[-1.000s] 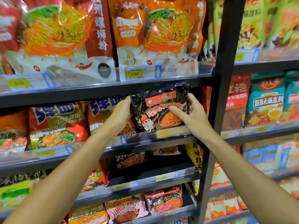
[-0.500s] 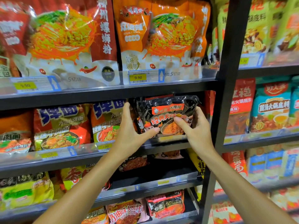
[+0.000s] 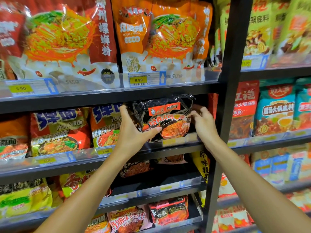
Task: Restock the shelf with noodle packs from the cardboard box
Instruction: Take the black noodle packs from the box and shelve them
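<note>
A black noodle pack (image 3: pixel 168 118) with red and orange print stands upright at the right end of the second shelf (image 3: pixel 176 145), just under the shelf above. My left hand (image 3: pixel 133 132) grips its left edge, thumb across the front lower corner and fingers behind. My right hand (image 3: pixel 204 123) is at the pack's right edge with fingers curled against its side. The cardboard box is out of view.
Red and gold noodle bags (image 3: pixel 60 130) fill the same shelf to the left. Large orange pouches (image 3: pixel 161 37) stand on the shelf above. A black upright post (image 3: pixel 230 98) stands right of my right hand. Lower shelves hold more packs (image 3: pixel 168 211).
The pack has gone deeper onto the shelf and stands straighter. My right hand slid from the pack's front to its right edge. My left thumb now lies across the front.
</note>
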Tool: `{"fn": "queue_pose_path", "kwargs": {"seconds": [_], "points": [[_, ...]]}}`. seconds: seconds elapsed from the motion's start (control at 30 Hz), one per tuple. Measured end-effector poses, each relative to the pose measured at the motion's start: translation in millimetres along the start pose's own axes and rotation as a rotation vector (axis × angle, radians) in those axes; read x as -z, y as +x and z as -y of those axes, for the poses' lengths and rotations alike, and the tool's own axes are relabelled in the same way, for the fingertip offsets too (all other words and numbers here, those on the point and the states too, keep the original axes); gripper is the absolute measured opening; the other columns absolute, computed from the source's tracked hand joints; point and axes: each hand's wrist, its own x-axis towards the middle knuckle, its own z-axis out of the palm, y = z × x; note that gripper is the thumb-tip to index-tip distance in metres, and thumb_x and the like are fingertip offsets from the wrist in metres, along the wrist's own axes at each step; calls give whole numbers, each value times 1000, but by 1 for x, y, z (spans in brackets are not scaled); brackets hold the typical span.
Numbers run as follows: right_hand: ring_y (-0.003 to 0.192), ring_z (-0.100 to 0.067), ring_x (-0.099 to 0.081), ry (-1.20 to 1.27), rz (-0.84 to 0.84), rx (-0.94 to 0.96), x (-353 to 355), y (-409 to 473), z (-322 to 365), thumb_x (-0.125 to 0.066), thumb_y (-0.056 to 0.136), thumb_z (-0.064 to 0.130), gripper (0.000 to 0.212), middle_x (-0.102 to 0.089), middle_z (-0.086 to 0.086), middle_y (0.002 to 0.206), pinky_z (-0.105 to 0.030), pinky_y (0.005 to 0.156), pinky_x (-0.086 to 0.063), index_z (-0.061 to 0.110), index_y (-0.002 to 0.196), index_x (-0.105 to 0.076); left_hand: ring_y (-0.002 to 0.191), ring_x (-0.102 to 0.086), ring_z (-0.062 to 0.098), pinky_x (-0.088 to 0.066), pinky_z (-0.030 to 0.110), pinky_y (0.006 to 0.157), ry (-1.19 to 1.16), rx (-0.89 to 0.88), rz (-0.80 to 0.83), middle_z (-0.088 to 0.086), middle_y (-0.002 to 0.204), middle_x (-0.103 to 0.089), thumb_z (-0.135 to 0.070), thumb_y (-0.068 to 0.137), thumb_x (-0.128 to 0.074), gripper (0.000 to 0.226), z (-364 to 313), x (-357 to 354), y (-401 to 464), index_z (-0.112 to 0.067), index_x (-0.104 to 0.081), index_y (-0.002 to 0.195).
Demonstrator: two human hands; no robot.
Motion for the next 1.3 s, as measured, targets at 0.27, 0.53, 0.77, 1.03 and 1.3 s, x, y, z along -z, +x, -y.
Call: {"fn": "queue_pose_path", "kwargs": {"seconds": [0.27, 0.53, 0.77, 1.03, 1.3], "points": [[74, -17, -52, -544, 416, -112, -6, 43, 7, -57, 96, 4, 17, -60, -10, 79, -29, 72, -46, -4, 85, -67, 149, -20, 20, -22, 41, 121, 24, -11, 3, 1, 165, -14, -46, 66, -89, 125, -5, 1, -1, -33, 1, 152], [94, -29, -59, -326, 248, -280, -11, 47, 4, -67, 84, 6, 11, -66, -16, 93, -37, 83, -48, -5, 87, -64, 140, -27, 10, -22, 27, 111, 49, -32, 7, -6, 157, -23, -43, 70, -86, 116, -7, 5, -4, -32, -3, 150], [103, -31, -62, -110, 101, -333, -13, 56, -9, -59, 90, -4, 26, -67, -19, 110, -40, 93, -50, -11, 114, -62, 134, -29, 8, -25, 24, 99, 98, 40, 140, 6, 159, -24, -45, 84, -75, 91, -16, -11, 3, -17, -16, 147], [128, -2, -52, 212, 92, 149, 11, -31, 2, -45, 104, 42, 41, -58, 17, 137, -24, 106, -41, 30, 143, -50, 140, -17, 1, -16, 18, 103, 42, 44, 135, 1, 164, -14, -41, 86, -74, 104, -15, -15, -1, -14, -3, 157], [119, 1, -58, -64, 70, 373, 14, -28, -7, -82, 81, 11, 60, -63, 14, 123, -26, 101, -49, 23, 132, -53, 146, -15, 6, -10, 12, 106, 56, -7, 19, -5, 160, -18, -38, 82, -79, 109, -14, -26, -1, -16, -3, 158]]}}
